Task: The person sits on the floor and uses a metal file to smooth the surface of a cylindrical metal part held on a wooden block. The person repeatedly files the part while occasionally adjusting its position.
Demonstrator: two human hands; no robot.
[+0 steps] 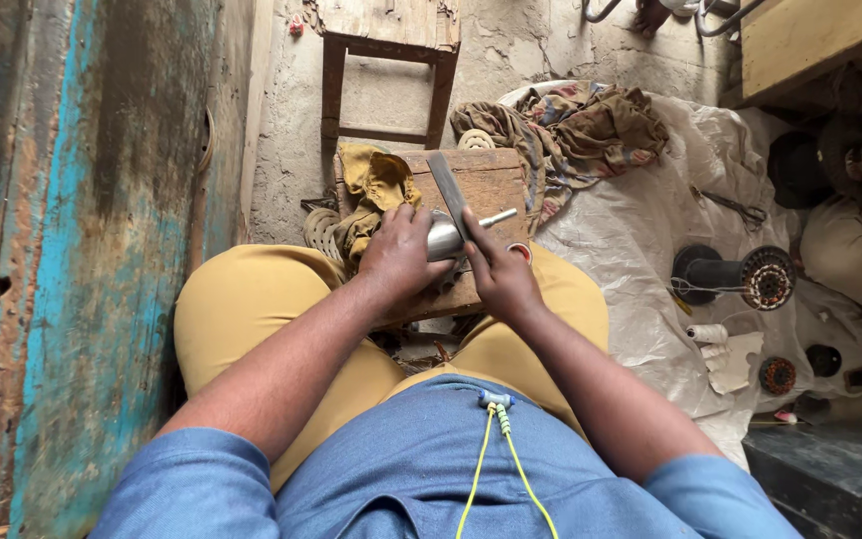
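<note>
My blue shirt [431,469] fills the bottom of the view, with a yellow cord [506,449] hanging down its front, and my knees in mustard trousers [251,299] spread either side of a small wooden block [491,180]. My left hand [399,255] is closed around a shiny metal cylinder [443,238] lying on the block, its thin shaft [496,217] sticking out to the right. My right hand [501,274] grips the lower end of a flat dark file [448,190], which lies slanted across the cylinder and touches it. A yellow rag [376,185] is bunched on the block's left side.

I see no real container; a dark box [830,474] sits at the lower right, but I cannot tell what is in it.

The floor is rough grey concrete [391,90], with a peeling blue and rust wall [72,250] on my left. One wooden stool [391,40] stands ahead. A white plastic sheet [631,220] on the right carries one patterned cloth [581,130], one pair of scissors [730,207], one spool of thread [708,332], and what look like three wound copper coils [768,277].
</note>
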